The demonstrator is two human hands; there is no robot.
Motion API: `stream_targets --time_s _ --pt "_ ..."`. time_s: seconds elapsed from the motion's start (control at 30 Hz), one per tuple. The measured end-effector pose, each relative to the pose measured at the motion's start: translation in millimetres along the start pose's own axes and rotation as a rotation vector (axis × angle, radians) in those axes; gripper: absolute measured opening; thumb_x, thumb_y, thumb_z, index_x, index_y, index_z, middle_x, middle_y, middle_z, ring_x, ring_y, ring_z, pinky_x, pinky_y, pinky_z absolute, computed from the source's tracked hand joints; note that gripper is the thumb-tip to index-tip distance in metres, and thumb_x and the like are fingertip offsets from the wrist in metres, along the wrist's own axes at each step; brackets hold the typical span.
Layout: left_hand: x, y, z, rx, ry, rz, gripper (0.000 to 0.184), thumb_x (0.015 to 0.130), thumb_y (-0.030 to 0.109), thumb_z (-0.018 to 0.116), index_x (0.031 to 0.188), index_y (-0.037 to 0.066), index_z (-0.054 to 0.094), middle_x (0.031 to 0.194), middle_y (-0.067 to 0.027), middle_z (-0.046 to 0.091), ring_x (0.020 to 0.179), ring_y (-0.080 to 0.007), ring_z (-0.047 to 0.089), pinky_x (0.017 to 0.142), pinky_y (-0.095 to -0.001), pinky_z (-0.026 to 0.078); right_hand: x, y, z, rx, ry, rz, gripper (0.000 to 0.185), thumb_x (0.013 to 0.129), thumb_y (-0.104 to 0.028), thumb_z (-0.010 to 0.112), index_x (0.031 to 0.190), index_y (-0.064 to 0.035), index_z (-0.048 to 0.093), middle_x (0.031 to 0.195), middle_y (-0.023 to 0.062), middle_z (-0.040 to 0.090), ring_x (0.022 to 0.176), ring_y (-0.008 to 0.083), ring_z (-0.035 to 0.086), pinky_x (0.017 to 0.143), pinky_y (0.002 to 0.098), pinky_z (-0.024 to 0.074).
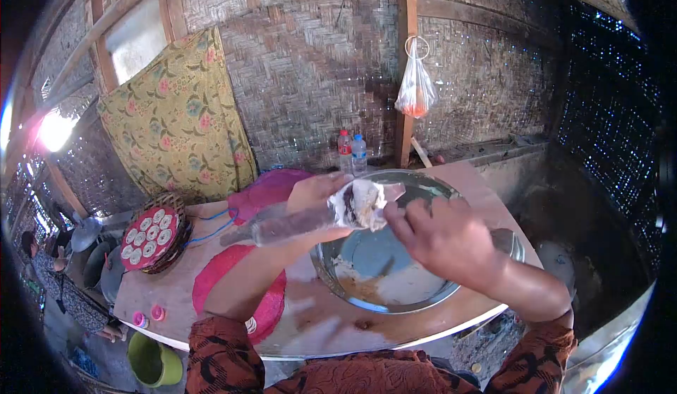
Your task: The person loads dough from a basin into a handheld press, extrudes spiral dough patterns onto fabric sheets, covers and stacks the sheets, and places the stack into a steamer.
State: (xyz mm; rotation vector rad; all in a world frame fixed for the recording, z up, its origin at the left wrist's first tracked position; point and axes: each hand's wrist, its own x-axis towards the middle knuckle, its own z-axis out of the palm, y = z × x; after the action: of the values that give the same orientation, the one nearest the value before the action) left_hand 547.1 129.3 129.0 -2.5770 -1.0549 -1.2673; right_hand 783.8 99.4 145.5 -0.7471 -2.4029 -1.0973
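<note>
A clear cylindrical tube [293, 226] lies across my left forearm, its right end smeared with white dough [368, 203]. My left hand [317, 195] is wrapped round the tube near that end. Close by on the right, my right hand [448, 235] has its fingers curled at the dough; what they hold, if anything, is too small to tell. Beneath both hands stands a wide metal basin [395, 302] with pale dough residue and a bluish round shape inside. A red round mat [271, 302] lies left of the basin, partly under my left arm, with a pale coil on it.
A basket with a red sheet [147, 237] of pale coils stands at the table's left. Two bottles [352, 147] stand behind the basin. Pink caps [158, 313] lie front left. A green bucket [154, 362] and another person [60, 281] are beyond the left edge.
</note>
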Motion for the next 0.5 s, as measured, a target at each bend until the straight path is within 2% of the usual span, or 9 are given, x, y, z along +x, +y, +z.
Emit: stream_targets --time_s 0.03,0.1,0.2,0.23,0.3,0.37,0.43,0.47,0.5 --pt "-5.6 -11.8 1.7 0.006 0.002 0.003 0.042 0.064 0.032 0.073 0.095 0.007 0.06 0.089 -0.0076 0.062 0.083 -0.027 0.062 0.074 -0.0333 0.049 -4.4 -7.8 2.1 -0.043 0.012 -0.072 0.031 0.073 -0.016 0.054 0.101 -0.0035 0.057 0.071 0.0021 0.049 0.06 0.0155 0.052 0.051 0.0285 0.0421" --pt "-18.9 -25.0 1.3 0.283 -0.137 -0.074 0.039 0.066 0.034 0.071 0.093 0.008 0.06 0.085 -0.0088 0.062 0.078 -0.0263 0.062 0.071 -0.0324 0.05 -19.3 -5.5 1.4 -0.065 0.007 -0.097 0.034 0.073 -0.017 0.055 0.106 -0.008 0.057 0.07 0.0 0.048 0.059 0.014 0.05 0.049 0.0269 0.0408" --pt "-30.7 -55.6 -2.2 0.435 -0.072 -0.177 0.042 0.064 0.039 0.07 0.091 0.008 0.059 0.079 -0.0095 0.059 0.076 -0.0289 0.06 0.065 -0.0388 0.049 -32.0 12.0 -35.3 -0.005 -0.026 0.14 0.033 0.071 -0.015 0.054 0.104 -0.0133 0.06 0.069 -0.0013 0.047 0.058 0.0156 0.05 0.051 0.0295 0.0416" --pt "-24.8 -47.7 -9.6 0.617 -0.129 -0.215 0.041 0.065 0.038 0.07 0.09 0.008 0.059 0.079 -0.0101 0.059 0.075 -0.0298 0.06 0.064 -0.0402 0.048 -27.4 17.6 -41.6 -0.01 -0.021 0.141 0.033 0.071 -0.015 0.054 0.104 -0.0133 0.06 0.069 -0.0013 0.047 0.058 0.0156 0.05 0.051 0.0295 0.0416" --pt "-29.2 -48.5 -6.6 0.508 -0.004 -0.112 0.038 0.066 0.038 0.069 0.088 0.008 0.058 0.077 -0.0106 0.058 0.073 -0.0308 0.06 0.061 -0.0405 0.048 -19.4 22.1 -49.3 0.01 0.065 0.081 0.033 0.071 -0.015 0.054 0.103 -0.0133 0.06 0.068 -0.0003 0.047 0.058 0.016 0.05 0.051 0.029 0.0418" --pt "-23.0 -40.4 2.5 0.524 0.019 -0.102 0.035 0.067 0.035 0.069 0.086 0.008 0.057 0.073 -0.0105 0.056 0.072 -0.0312 0.059 0.06 -0.0406 0.047 -8.7 12.5 -37.8 -0.016 -0.035 0.059 0.032 0.072 -0.015 0.054 0.104 -0.0122 0.058 0.068 0.0001 0.047 0.059 0.0155 0.051 0.051 0.0284 0.0419" --pt "-13.7 -13.7 2.1 0.233 0.055 -0.098 0.034 0.067 0.035 0.069 0.084 0.008 0.057 0.072 -0.0112 0.054 0.071 -0.0314 0.058 0.06 -0.0406 0.046 3.5 8.7 -29.8 0.024 -0.037 -0.04 0.026 0.073 -0.017 0.054 0.096 -0.006 0.057 0.071 0.0013 0.051 0.061 0.0152 0.055 0.051 0.0281 0.0442" --pt "-12.4 -7.6 5.7 0.244 -0.021 -0.123 0.056 0.056 0.043 0.074 0.095 0.006 0.06 0.08 -0.0105 0.058 0.076 -0.0312 0.06 0.067 -0.036 0.049 5.4 4.4 -22.0 0.016 -0.037 -0.03 0.026 0.073 -0.017 0.054 0.096 -0.006 0.057 0.071 0.0013 0.051 0.061 0.0152 0.055 0.051 0.0281 0.0442" --pt "-13.7 -7.0 7.4 0.242 -0.021 -0.116 0.056 0.056 0.043 0.074 0.095 0.006 0.06 0.08 -0.0105 0.058 0.076 -0.0312 0.06 0.067 -0.036 0.049 5.1 -2.0 -13.3 0.013 -0.066 -0.037 0.029 0.073 -0.015 0.054 0.101 -0.0087 0.057 0.07 0.0007 0.049 0.06 0.0152 0.053 0.051 0.0281 0.0433"
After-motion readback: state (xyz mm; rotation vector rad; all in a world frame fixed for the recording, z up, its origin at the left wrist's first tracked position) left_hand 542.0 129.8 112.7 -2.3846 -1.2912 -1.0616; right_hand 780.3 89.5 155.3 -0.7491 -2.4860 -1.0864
